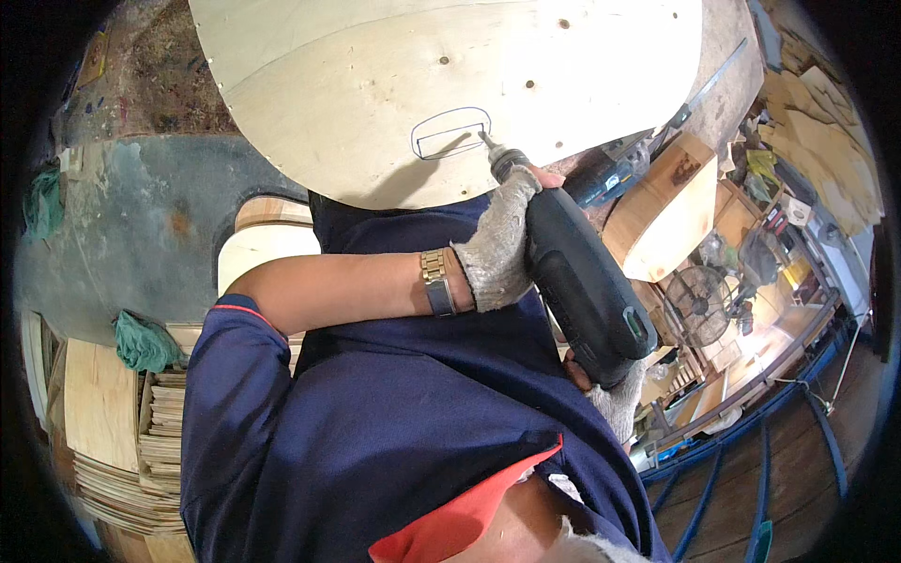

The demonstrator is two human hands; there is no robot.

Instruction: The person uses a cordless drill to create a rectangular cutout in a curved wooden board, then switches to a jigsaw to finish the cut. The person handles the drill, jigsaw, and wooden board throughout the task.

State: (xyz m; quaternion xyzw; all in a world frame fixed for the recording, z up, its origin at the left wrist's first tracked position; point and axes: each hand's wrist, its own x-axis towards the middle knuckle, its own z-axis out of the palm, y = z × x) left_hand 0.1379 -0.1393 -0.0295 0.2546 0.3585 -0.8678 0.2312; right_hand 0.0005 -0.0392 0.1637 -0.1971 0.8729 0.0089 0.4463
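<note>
A black power drill point(584, 286) points up and left, its bit at the right end of a pencil-or-pen outline drawn on a pale plywood panel point(375, 84) with a rounded edge. My left hand point(497, 239), in a grey knitted glove, is closed around the drill's front body just behind the chuck. My right hand point(608, 399), also gloved, grips the rear handle low at the right and is partly hidden by the tool. The bit's shadow falls across the drawn shape.
Another tool point(601, 174) and curved wood pieces point(657, 206) lie right of the drill. A fan point(699, 305) and scrap plywood point(817, 141) are farther right. Stacked boards point(101, 413) and green cloth point(143, 342) are at lower left, beside a grey work surface point(113, 235).
</note>
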